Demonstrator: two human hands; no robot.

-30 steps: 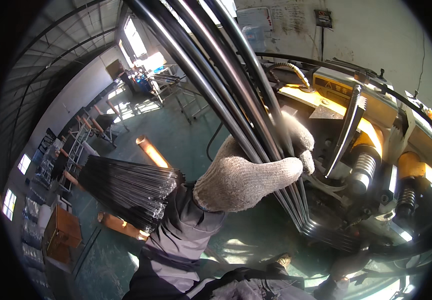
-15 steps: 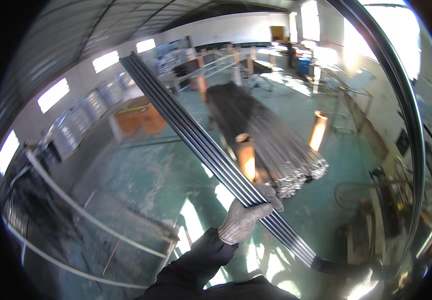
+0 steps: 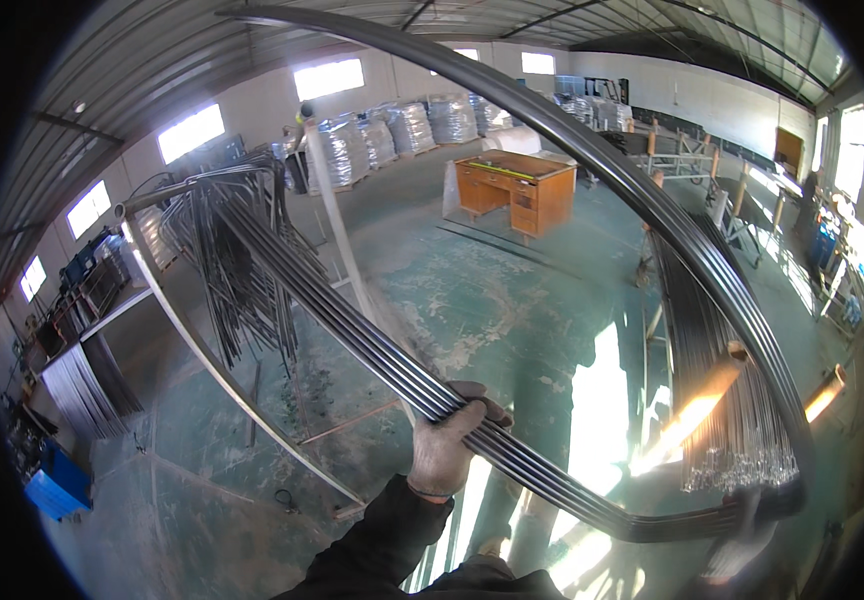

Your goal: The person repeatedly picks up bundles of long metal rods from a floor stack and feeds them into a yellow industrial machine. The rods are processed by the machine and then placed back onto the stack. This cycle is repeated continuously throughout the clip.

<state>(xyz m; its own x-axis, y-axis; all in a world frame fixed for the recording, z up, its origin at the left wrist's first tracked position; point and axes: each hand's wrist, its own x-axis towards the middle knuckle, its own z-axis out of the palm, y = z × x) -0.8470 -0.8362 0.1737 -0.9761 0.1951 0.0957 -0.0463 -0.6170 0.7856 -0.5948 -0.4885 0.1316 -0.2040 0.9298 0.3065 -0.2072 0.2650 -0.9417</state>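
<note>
A bundle of several long dark metal tubes (image 3: 352,325), bent into a wide U, crosses the head view. My left hand (image 3: 444,445), in a grey glove, is closed round its nearer straight side. The other side of the U curves high over the right of the view. At the lower right, my gloved right hand (image 3: 740,540) is wrapped at the bend of the bundle; motion blur smears its fingers. The far end of the nearer side overlaps bent tubes (image 3: 242,270) hanging on a rack (image 3: 187,315), and I cannot tell whether they touch.
At the right lies a stack of long thin tubes (image 3: 717,400) beside upright round posts (image 3: 702,400). A wooden desk (image 3: 547,200) stands mid-floor, with wrapped pallets (image 3: 407,130) along the wall. A blue crate (image 3: 60,482) sits at far left.
My view has swung left, bringing the rack with hanging bent tubes into sight. The desk and tube stack have shifted right in the picture. Both hands still hold the bundle.
</note>
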